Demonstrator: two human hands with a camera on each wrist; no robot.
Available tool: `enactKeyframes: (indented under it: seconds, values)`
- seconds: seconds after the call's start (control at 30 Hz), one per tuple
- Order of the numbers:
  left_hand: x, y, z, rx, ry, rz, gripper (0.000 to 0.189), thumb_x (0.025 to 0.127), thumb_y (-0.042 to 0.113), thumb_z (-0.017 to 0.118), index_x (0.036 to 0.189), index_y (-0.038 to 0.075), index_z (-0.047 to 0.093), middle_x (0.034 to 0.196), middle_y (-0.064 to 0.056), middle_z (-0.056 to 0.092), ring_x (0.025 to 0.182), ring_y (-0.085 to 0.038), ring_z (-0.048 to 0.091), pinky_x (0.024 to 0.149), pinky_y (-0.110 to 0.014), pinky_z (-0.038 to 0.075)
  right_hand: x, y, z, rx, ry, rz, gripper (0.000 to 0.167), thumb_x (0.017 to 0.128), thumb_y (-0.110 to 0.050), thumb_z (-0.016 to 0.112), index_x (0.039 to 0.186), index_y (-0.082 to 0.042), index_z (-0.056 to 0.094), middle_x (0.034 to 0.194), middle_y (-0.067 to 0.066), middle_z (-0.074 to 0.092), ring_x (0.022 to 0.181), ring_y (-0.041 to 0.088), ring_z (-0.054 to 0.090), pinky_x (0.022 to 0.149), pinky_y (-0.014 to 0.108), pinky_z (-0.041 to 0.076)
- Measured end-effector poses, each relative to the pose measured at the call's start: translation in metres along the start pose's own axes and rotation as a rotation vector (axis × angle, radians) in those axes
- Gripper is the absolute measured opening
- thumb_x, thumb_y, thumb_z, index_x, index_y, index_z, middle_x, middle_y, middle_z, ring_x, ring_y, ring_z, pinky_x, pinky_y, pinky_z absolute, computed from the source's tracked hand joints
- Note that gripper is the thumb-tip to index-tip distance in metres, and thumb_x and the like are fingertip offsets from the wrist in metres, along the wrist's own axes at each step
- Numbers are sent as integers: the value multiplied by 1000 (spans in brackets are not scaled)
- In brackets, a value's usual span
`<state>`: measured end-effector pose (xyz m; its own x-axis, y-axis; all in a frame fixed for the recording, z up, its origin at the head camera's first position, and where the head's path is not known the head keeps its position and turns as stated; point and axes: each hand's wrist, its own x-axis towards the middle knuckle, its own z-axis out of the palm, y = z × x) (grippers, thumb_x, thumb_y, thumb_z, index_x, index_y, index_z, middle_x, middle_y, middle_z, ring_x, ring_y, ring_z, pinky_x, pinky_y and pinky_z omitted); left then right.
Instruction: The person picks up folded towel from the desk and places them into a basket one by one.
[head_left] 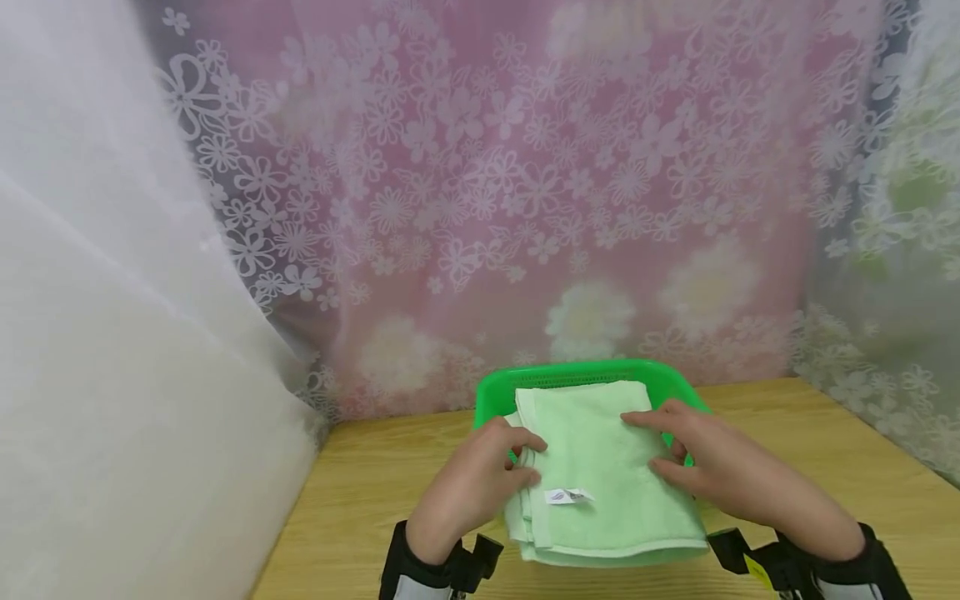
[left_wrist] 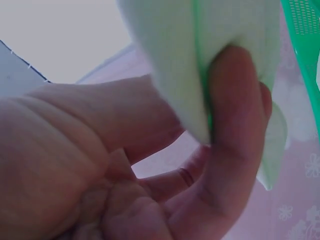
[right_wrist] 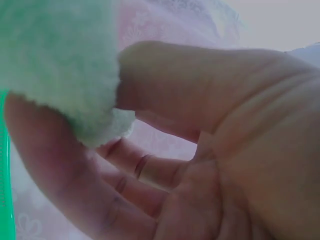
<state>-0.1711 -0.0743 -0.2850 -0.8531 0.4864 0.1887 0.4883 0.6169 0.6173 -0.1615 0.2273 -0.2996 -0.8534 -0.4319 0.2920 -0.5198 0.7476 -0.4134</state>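
Observation:
A folded pale green towel (head_left: 600, 450) with a small white label (head_left: 567, 497) is held in front of and over a bright green plastic basket (head_left: 498, 396). My left hand (head_left: 480, 471) pinches its left edge, where several layers show. At the opposite edge my right hand (head_left: 708, 458) pinches it, index finger lying across the front. The left wrist view has the towel (left_wrist: 170, 55) between thumb and fingers. In the right wrist view the fluffy towel edge (right_wrist: 95, 100) sits between thumb and index finger. The towel hides most of the basket's inside.
A light wood table (head_left: 375, 492) lies beneath. Behind it hangs a pink curtain (head_left: 525, 208) with white flowers, a plain white sheet (head_left: 135, 333) is at the left, and a pale flowered curtain (head_left: 892, 317) borders the right.

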Motion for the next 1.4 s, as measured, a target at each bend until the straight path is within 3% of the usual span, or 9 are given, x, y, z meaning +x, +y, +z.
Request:
enactKeyframes:
  seconds: [0.4,0.6,0.7,0.83,1.03,1.13,1.2,1.27,1.4]
  values:
    - [11,-6,2,23,18,-19,28,93,5,78,120,9,78,106,-4,64,87,-12,54,74,-25,47,16,10,4,-40,-17,12,54,94,-12,77,146,-5,61,116,5,61,82,-3,47,66,21,45]
    - [25,-16,2,-22,6,-14,28,96,3,74,123,9,77,112,-8,63,88,-18,56,75,-27,48,27,16,8,-33,10,24,53,96,-10,74,146,-5,60,118,9,61,81,0,48,65,21,44]
    - [38,-26,3,-61,16,-7,30,97,1,71,126,8,76,120,-12,63,92,-21,59,77,-30,51,37,22,10,-23,25,13,54,96,-6,72,147,1,57,114,12,59,80,6,46,64,21,41]
    - [61,-41,9,-101,81,-21,32,99,1,68,131,8,74,129,-16,62,102,-29,64,76,-32,52,56,31,13,-20,58,7,59,94,-1,68,150,8,51,114,19,56,77,12,39,62,23,35]
    - [98,-60,23,-180,196,-27,33,102,-2,62,130,9,75,139,-18,63,114,-42,68,58,-24,39,82,41,13,21,132,76,61,98,1,58,157,4,42,125,28,52,77,17,42,60,26,34]
    - [111,-65,31,-201,223,-20,33,102,-5,60,127,7,77,145,-20,63,89,-38,71,51,-22,32,88,48,17,50,178,102,54,100,3,53,154,-1,51,123,26,52,78,20,46,58,27,34]
    - [118,-68,36,-202,236,-21,31,101,-6,60,125,5,77,144,-20,65,67,-33,64,49,-22,30,90,53,21,47,212,105,49,100,5,52,147,-4,60,124,25,54,79,20,49,58,26,34]
    - [122,-70,40,-191,251,-20,30,100,-7,61,123,3,78,141,-21,66,58,-30,56,50,-22,30,93,59,27,47,238,106,45,100,7,51,141,-4,66,126,25,55,82,21,52,58,26,34]
    - [127,-76,49,-160,278,-18,30,99,-11,61,122,-1,77,134,-23,67,72,-24,60,55,-21,33,98,72,41,39,247,119,41,100,8,52,137,1,68,130,28,56,87,24,57,61,25,37]
